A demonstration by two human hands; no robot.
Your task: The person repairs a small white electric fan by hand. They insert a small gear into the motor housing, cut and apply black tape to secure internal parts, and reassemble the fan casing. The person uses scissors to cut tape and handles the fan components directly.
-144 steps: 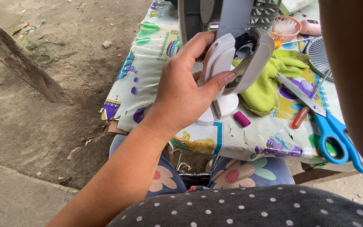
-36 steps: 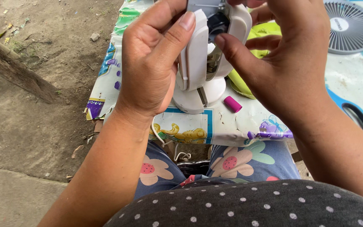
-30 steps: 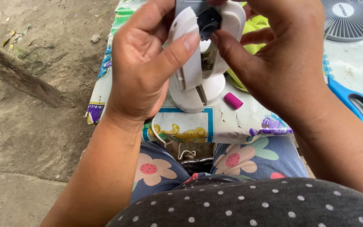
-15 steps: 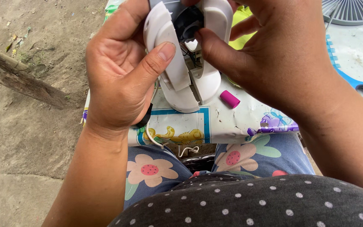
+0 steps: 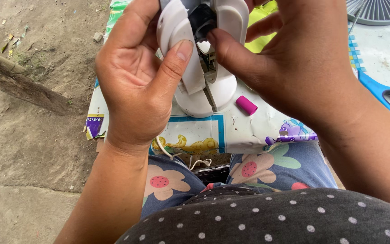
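We see both bare hands closed around a white plastic fan base [image 5: 204, 90] — a small stand with two upright arms and a round foot, opened so that dark inner parts and a thin metal strip show between the arms. The left hand [image 5: 136, 86] wraps the left arm of the fan base, its fingers curled behind and its thumb pressed flat on the front of that arm. The right hand [image 5: 294, 68] grips from the other side, fingers curled over the top and the thumb tip pushed into the gap against the dark inner part.

The fan base is held upright just above the near edge of a table covered with a colourful cartoon-print tablecloth [image 5: 195, 135]; we cannot tell whether its round foot touches the cloth. Just to the right of the fan base foot a small magenta cylinder [image 5: 246, 105] lies on the cloth. Behind the fan base, partly hidden by the right hand, is a yellow-green cloth [image 5: 262, 13]. Further right of the fan base lie blue-handled scissors [image 5: 384, 92], and beyond them a grey round fan grille [image 5: 380, 11]. Below the fan base, thin white wires [image 5: 190, 160] hang at the table edge over floral trousers. Left of the fan base, well apart, a wooden log [image 5: 19, 86] lies on bare ground.
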